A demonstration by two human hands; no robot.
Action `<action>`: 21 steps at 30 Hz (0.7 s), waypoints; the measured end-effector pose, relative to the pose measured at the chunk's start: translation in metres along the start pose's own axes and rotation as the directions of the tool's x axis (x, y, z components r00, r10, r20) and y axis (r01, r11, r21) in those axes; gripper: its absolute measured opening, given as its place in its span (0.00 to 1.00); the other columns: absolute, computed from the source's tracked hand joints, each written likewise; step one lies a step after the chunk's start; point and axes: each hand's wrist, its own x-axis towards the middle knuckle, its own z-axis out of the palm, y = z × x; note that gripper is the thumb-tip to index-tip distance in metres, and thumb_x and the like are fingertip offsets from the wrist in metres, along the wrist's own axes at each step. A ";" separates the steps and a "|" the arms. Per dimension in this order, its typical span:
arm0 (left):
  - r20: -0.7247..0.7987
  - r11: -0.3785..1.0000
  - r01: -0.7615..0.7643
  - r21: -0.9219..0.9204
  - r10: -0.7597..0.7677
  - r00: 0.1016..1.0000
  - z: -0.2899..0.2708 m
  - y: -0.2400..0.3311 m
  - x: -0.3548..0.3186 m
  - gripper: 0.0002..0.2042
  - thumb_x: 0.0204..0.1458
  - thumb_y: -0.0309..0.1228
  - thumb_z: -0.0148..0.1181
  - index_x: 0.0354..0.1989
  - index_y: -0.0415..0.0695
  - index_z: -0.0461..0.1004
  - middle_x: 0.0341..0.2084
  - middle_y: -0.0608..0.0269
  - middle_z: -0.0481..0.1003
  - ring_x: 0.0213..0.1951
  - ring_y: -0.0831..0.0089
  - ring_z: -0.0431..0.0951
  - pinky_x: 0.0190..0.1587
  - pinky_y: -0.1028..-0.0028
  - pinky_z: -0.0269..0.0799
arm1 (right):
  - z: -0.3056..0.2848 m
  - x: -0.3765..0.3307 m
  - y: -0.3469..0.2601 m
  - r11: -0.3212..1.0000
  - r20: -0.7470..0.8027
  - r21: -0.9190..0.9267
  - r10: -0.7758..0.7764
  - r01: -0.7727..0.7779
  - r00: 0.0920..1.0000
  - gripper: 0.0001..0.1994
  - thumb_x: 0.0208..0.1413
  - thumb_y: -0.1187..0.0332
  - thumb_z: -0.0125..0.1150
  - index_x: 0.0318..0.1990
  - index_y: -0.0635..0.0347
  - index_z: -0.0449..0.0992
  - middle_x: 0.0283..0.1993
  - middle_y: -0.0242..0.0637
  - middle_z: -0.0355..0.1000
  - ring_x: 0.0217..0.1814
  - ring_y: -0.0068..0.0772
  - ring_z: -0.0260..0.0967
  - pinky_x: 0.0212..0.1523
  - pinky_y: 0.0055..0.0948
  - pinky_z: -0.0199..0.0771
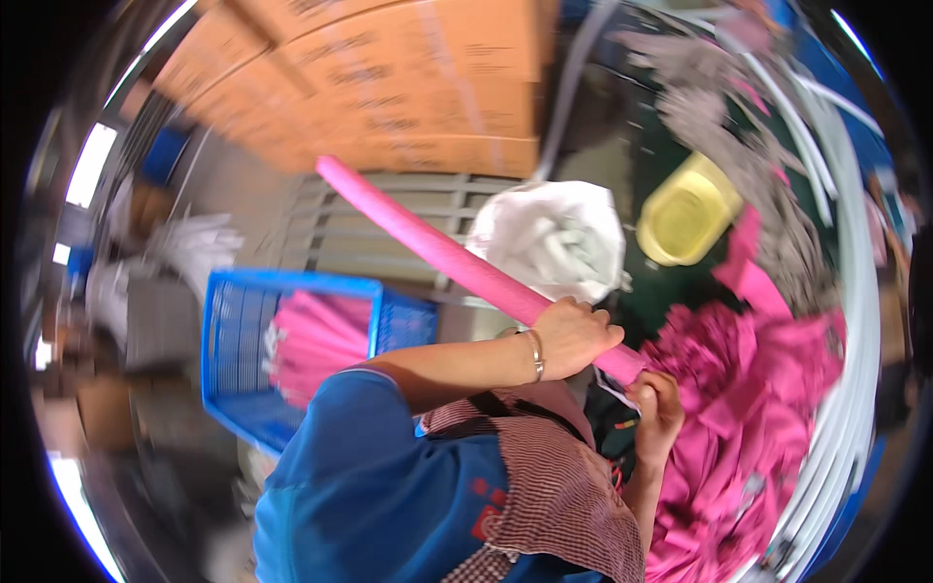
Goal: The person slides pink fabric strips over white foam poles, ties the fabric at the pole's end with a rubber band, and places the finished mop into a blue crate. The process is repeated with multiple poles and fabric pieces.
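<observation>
A long pink tube (pixel 428 243) runs slantwise across the view, its far end up at the left and its near end close to my body. My left hand (pixel 573 340) wraps around it a little way from the near end; a bracelet circles that wrist. At the tube's near end, the fingers of my right hand (pixel 661 406) are pinched on its edge. What lies between those fingertips is partly hidden. A crumpled heap of pink fabric (pixel 748 418) lies just right of my right hand.
A blue plastic crate (pixel 292 279) with pink tubes stands at the left. Beyond the hands are an open white sack (pixel 496 219) and a yellow basin (pixel 714 180). Stacked cardboard boxes (pixel 408 78) rise at the far side. Grey cloth (pixel 700 97) and white tubes (pixel 855 291) line the right.
</observation>
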 end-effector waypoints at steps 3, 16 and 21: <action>-0.053 0.958 0.286 0.020 -0.285 0.957 0.015 -0.035 -0.046 0.08 0.45 0.33 0.55 0.35 0.50 0.73 0.26 0.63 0.74 0.33 0.63 0.78 0.37 0.64 0.71 | -0.001 0.016 0.034 0.993 0.005 -0.036 0.111 -0.111 0.994 0.07 0.60 0.72 0.57 0.40 0.67 0.76 0.33 0.31 0.72 0.30 0.19 0.70 0.32 0.18 0.71; 0.650 0.497 0.764 0.410 -0.748 0.138 0.040 -0.152 -0.269 0.33 0.39 0.37 0.70 0.59 0.55 0.67 0.57 0.54 0.68 0.60 0.54 0.67 0.59 0.54 0.64 | 0.056 0.033 0.032 0.933 0.336 -0.344 0.020 0.103 0.942 0.05 0.52 0.73 0.63 0.35 0.62 0.77 0.29 0.37 0.73 0.29 0.28 0.71 0.30 0.25 0.69; 0.531 0.760 0.642 -0.101 -0.505 0.681 0.068 -0.171 -0.139 0.23 0.44 0.37 0.65 0.51 0.48 0.73 0.37 0.57 0.78 0.42 0.56 0.78 0.45 0.62 0.73 | 0.054 0.003 0.045 0.862 0.316 -0.485 0.017 0.146 0.949 0.07 0.50 0.67 0.61 0.35 0.58 0.76 0.33 0.41 0.74 0.36 0.44 0.74 0.36 0.36 0.74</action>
